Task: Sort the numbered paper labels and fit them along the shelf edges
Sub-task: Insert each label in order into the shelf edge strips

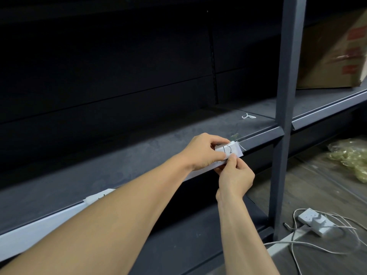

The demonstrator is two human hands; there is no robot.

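Observation:
A white paper label point(230, 150) with "12" written on it sits against the front edge strip point(258, 138) of the dark grey shelf. My left hand point(200, 151) pinches the label's left side from above, fingers curled over it. From below, my right hand point(235, 175) pinches its lower edge between thumb and fingertips. Another white label point(97, 195) lies on the same edge further left, partly hidden behind my left forearm.
A grey upright post point(286, 96) stands right of the hands. A cardboard box point(333, 56) rests on the shelf beyond it. On the floor lie a white power strip point(315, 221) with cables and crumpled yellowish plastic point(351, 155). A white scrap point(248, 116) lies on the shelf.

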